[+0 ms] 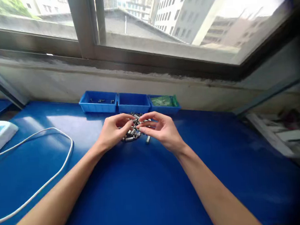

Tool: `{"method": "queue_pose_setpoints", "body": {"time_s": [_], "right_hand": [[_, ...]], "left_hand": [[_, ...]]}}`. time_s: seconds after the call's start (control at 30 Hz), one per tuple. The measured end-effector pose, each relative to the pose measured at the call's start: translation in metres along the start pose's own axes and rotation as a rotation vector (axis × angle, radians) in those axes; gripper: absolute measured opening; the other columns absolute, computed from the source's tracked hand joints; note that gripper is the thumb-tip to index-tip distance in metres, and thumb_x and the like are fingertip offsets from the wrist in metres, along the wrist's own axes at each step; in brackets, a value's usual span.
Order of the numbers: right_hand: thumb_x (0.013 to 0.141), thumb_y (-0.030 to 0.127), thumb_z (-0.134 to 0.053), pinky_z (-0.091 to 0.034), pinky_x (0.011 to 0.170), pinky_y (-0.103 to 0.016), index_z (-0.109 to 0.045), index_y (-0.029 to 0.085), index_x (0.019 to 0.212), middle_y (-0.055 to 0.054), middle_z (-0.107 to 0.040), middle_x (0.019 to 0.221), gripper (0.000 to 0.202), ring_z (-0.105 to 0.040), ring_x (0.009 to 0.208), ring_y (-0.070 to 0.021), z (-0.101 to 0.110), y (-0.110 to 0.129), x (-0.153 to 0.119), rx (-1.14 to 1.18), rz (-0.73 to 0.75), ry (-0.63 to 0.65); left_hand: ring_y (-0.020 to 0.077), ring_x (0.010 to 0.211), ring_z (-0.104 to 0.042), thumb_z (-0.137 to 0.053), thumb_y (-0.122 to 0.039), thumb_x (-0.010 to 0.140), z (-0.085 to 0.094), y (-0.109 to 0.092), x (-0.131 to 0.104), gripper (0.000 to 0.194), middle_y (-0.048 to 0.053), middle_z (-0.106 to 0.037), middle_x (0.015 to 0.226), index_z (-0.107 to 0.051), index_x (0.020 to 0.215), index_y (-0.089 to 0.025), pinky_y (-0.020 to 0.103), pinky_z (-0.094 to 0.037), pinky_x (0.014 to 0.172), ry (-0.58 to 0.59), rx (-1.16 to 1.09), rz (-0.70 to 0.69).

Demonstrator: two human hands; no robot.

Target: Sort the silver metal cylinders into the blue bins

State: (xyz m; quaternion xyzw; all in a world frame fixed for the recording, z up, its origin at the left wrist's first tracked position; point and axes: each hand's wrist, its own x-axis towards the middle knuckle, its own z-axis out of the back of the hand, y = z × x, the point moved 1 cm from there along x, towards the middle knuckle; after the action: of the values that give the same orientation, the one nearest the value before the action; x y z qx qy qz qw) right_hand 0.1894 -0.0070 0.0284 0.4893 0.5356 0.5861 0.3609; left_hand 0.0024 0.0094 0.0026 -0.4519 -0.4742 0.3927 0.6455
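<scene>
A pile of small silvery metal cylinders [130, 139] lies on the blue tabletop, partly covered by my hands. My left hand [116, 130] is over the pile's left side, thumb and index fingertip drawn close together in a pinch. Facing it, my right hand [162, 128] curls in from the right, its thumb and fingertips nearly meeting. Both sets of fingertips are close to each other above the metal pieces. Whatever is between them is too small to tell from the pile behind. One loose cylinder [148, 139] rests just below my right fingers.
Behind the pile stand three blue bins: the left bin [98, 107] has a few small parts, the middle bin [134, 108] shows a bare floor, the right bin [165, 108] holds a green bag [162, 100]. A white cable [71, 145] loops at left. A window frame [136, 58] rises behind.
</scene>
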Motion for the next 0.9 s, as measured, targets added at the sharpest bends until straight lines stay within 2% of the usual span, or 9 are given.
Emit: {"method": "queue_pose_setpoints", "body": {"time_s": [0.2, 0.3, 0.4, 0.57, 0.7, 0.8, 0.9], "right_hand": [[0.065, 0.02, -0.087, -0.059, 0.081, -0.027, -0.07, 0.022, 0.092, 0.0, -0.069, 0.1, 0.032, -0.072, 0.087, -0.0155, 0.003, -0.015, 0.005, 0.218, -0.079, -0.226], [0.065, 0.02, -0.087, -0.059, 0.084, -0.027, -0.069, 0.022, 0.089, 0.001, -0.069, 0.1, 0.03, -0.071, 0.088, -0.0141, -0.002, -0.016, 0.005, 0.294, -0.09, -0.258], [0.065, 0.021, -0.086, -0.059, 0.086, -0.028, -0.069, 0.022, 0.088, 0.001, -0.069, 0.097, 0.029, -0.071, 0.088, -0.0146, -0.009, -0.017, 0.005, 0.317, -0.076, -0.27], [0.067, 0.021, -0.085, -0.059, 0.081, -0.027, -0.069, 0.022, 0.089, 0.0, -0.072, 0.093, 0.028, -0.071, 0.087, -0.0152, -0.018, -0.02, 0.003, 0.296, -0.048, -0.262], [0.067, 0.021, -0.085, -0.059, 0.077, -0.025, -0.068, 0.021, 0.09, -0.001, -0.072, 0.1, 0.028, -0.071, 0.094, -0.0168, -0.018, -0.02, 0.004, 0.264, -0.04, -0.264], [0.069, 0.025, -0.083, -0.06, 0.072, -0.027, -0.068, 0.02, 0.09, -0.003, -0.071, 0.1, 0.026, -0.07, 0.089, -0.0169, -0.012, -0.018, 0.005, 0.128, -0.01, -0.3], [0.072, 0.028, -0.081, -0.059, 0.065, -0.027, -0.069, 0.018, 0.088, -0.004, -0.071, 0.092, 0.022, -0.067, 0.078, -0.0159, -0.003, -0.017, 0.006, -0.077, 0.037, -0.321]], "left_hand": [[0.0229, 0.094, -0.073, -0.072, -0.038, 0.084, -0.001, -0.006, 0.001, 0.031, 0.009, -0.077, 0.1, -0.072, 0.104, -0.014, 0.029, -0.057, 0.083, 0.113, -0.153, 0.075], [0.0249, 0.101, -0.072, -0.075, -0.039, 0.081, -0.004, -0.004, 0.0, 0.035, 0.011, -0.075, 0.11, -0.072, 0.105, -0.014, 0.033, -0.056, 0.091, 0.136, -0.238, 0.079], [0.0248, 0.099, -0.072, -0.079, -0.039, 0.077, -0.005, -0.001, 0.001, 0.034, 0.011, -0.076, 0.109, -0.072, 0.099, -0.015, 0.034, -0.056, 0.09, 0.107, -0.305, 0.09], [0.0226, 0.09, -0.074, -0.084, -0.037, 0.072, -0.003, 0.002, 0.003, 0.032, 0.01, -0.077, 0.097, -0.07, 0.091, -0.014, 0.034, -0.056, 0.088, 0.075, -0.396, 0.111], [0.0215, 0.088, -0.073, -0.084, -0.037, 0.071, -0.001, 0.0, 0.004, 0.032, 0.009, -0.077, 0.095, -0.072, 0.089, -0.014, 0.032, -0.056, 0.085, 0.066, -0.385, 0.122], [0.0208, 0.089, -0.072, -0.085, -0.037, 0.071, 0.003, 0.002, 0.005, 0.035, 0.01, -0.077, 0.097, -0.075, 0.096, -0.014, 0.03, -0.055, 0.084, 0.03, -0.366, 0.158], [0.0181, 0.087, -0.071, -0.086, -0.034, 0.07, 0.009, 0.008, 0.008, 0.038, 0.011, -0.077, 0.095, -0.076, 0.101, -0.014, 0.027, -0.054, 0.084, -0.078, -0.438, 0.229]]}}
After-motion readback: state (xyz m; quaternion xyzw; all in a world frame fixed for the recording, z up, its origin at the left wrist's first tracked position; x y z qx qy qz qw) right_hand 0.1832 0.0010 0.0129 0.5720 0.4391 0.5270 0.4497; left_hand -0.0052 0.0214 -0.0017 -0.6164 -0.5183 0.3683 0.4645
